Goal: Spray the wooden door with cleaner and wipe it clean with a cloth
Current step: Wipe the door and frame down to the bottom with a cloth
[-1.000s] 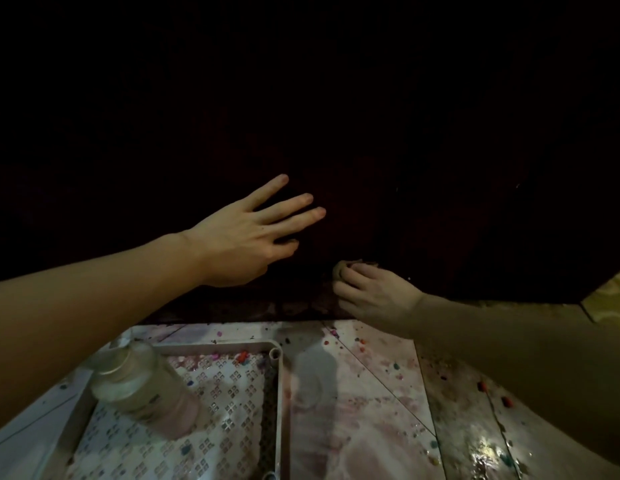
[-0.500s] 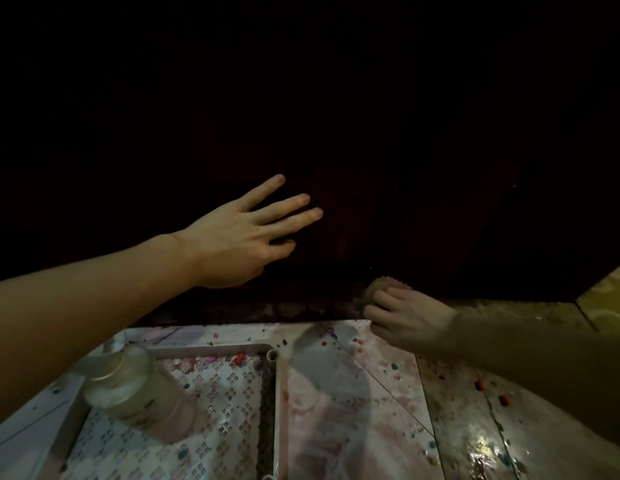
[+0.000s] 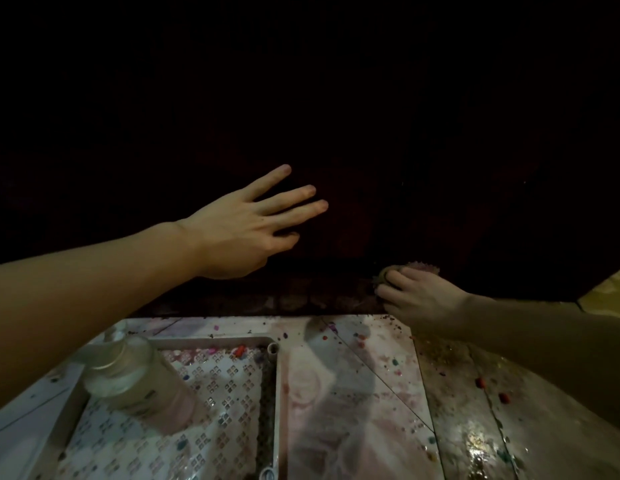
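Right hand grips cloth against door — left hand splayed flat

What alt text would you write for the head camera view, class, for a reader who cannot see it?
A right hand presses a cloth low against a very dark wooden door, while the open left hand braces flat on it. Below, a clear bottle lies in a tray on a stained floor.

Two bare hands: left hand, right hand. One cloth. One dark wooden door. One clear bottle. One patterned tray.
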Demonstrator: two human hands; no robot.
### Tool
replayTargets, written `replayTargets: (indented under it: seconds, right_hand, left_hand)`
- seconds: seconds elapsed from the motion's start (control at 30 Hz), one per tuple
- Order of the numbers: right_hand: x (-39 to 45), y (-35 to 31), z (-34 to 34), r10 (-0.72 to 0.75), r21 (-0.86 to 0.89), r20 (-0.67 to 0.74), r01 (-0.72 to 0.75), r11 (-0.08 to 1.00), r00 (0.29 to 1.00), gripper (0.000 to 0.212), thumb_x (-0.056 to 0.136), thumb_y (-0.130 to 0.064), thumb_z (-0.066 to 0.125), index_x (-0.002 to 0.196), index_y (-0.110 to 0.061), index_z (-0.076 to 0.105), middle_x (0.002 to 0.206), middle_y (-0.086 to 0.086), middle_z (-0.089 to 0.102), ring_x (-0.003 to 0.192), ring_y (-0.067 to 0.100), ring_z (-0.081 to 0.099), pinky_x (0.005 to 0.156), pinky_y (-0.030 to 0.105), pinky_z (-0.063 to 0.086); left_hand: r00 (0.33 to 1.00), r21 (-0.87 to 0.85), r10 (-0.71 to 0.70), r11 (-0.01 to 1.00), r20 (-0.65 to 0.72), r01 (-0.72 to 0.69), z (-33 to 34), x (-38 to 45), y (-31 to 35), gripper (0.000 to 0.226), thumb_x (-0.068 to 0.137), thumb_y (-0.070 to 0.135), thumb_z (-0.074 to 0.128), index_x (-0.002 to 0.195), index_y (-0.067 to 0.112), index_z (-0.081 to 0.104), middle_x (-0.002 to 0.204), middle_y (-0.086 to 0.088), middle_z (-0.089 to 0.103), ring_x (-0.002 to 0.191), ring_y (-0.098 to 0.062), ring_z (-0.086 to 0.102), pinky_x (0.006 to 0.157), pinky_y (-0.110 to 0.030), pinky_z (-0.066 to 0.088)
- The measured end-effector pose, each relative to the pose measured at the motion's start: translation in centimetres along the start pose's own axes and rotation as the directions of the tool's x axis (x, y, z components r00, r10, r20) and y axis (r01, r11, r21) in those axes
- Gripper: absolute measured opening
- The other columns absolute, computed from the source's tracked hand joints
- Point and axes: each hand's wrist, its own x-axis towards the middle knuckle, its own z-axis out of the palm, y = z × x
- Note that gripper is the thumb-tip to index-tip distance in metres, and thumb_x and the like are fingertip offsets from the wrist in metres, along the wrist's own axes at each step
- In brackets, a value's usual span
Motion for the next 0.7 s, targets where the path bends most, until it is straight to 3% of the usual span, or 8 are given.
replayTargets:
  seconds: [0.1,0.17,0.27,0.33,0.43,0.57,0.63,0.7]
  right_hand:
    - [0.3,-1.2,0.3,-0.039,0.078,-0.133,0.05,0.996,0.99,0.048,0.083,-0.009,0.025,0.083,-0.011,0.072,0.097,0.008,0.066,0.087,0.031,0.062,0.072,0.039,0.054]
    - [1.5,-1.9,-0.3,-0.049,0.118,-0.234,0.078,0.99,0.971,0.039,0.086,-0.009,0.032,0.084,-0.011,0.07,0.098,0.008,0.064,0.086,0.03,0.061,0.071,0.038,0.052]
    - [4.9,-3.3,-1.3,-0.096,0.138,-0.334,0.149,0.979,0.938,0.013,0.086,-0.014,0.056,0.093,-0.012,0.068,0.104,0.007,0.062,0.092,0.03,0.058,0.077,0.04,0.05]
    - [7.7,-4.0,-2.2,-0.143,0.104,-0.368,0.194,0.975,0.919,0.015,0.089,-0.02,0.058,0.097,-0.014,0.069,0.112,0.007,0.062,0.099,0.031,0.057,0.082,0.04,0.05]
    - [12.4,-5.3,-3.7,-0.184,0.068,-0.407,0.231,0.971,0.895,0.025,0.096,-0.018,0.049,0.101,-0.014,0.073,0.119,0.007,0.063,0.105,0.033,0.058,0.089,0.041,0.048]
    - [18.3,-6.9,-5.7,-0.27,0.006,-0.253,0.281,0.96,0.929,0.046,0.093,-0.02,0.031,0.101,-0.019,0.076,0.13,0.007,0.061,0.118,0.033,0.056,0.103,0.044,0.044]
    - [20.0,-7.3,-5.9,-0.29,-0.139,-0.156,0.269,0.953,0.944,0.044,0.094,-0.02,0.032,0.121,-0.019,0.068,0.145,0.007,0.048,0.135,0.03,0.042,0.117,0.044,0.027]
    - [19.8,-7.3,-5.5,-0.295,-0.225,-0.025,0.282,0.933,0.955,0.043,0.097,-0.021,0.041,0.138,-0.016,0.053,0.155,0.008,0.034,0.145,0.03,0.024,0.119,0.045,0.003]
  left_hand:
    - [0.999,-0.003,-0.005,1.0,-0.046,0.004,-0.2,-0.9,-0.6,0.052,0.087,0.034,0.043,0.137,0.022,0.052,0.157,-0.014,-0.005,0.146,-0.031,-0.011,0.116,-0.058,-0.01]
    - [1.0,0.005,-0.011,1.0,-0.017,0.011,-0.1,-1.9,-0.9,0.054,0.087,0.034,0.041,0.139,0.022,0.049,0.158,-0.014,-0.006,0.145,-0.03,-0.013,0.116,-0.058,-0.01]
    - [1.0,0.02,-0.02,1.0,-0.012,0.02,0.5,-3.8,-1.3,0.054,0.088,0.032,0.042,0.141,0.022,0.047,0.159,-0.015,-0.004,0.146,-0.031,-0.012,0.117,-0.058,-0.008]
    - [0.998,-0.001,-0.035,0.999,-0.047,0.035,0.9,-5.4,-1.8,0.053,0.083,0.029,0.053,0.135,0.019,0.055,0.159,-0.016,0.007,0.147,-0.032,-0.002,0.118,-0.058,-0.003]
    - [0.999,0.007,-0.041,0.999,-0.019,0.041,2.0,-8.2,-2.5,0.055,0.081,0.026,0.061,0.136,0.019,0.054,0.159,-0.016,0.007,0.148,-0.031,-0.006,0.118,-0.057,-0.002]
    - [0.999,-0.006,-0.041,0.999,-0.022,0.04,3.5,-11.4,-3.2,0.058,0.081,0.024,0.062,0.137,0.017,0.052,0.159,-0.016,0.008,0.147,-0.031,-0.005,0.118,-0.057,-0.002]
    - [0.998,-0.021,-0.036,0.999,-0.044,0.035,4.0,-12.1,-3.5,0.058,0.08,0.022,0.061,0.137,0.016,0.053,0.159,-0.016,0.01,0.147,-0.03,-0.003,0.118,-0.056,-0.001]
    - [0.997,-0.046,-0.031,0.999,-0.077,0.027,4.4,-12.1,-3.6,0.057,0.079,0.02,0.059,0.135,0.014,0.054,0.158,-0.017,0.012,0.147,-0.03,-0.002,0.118,-0.056,-0.002]
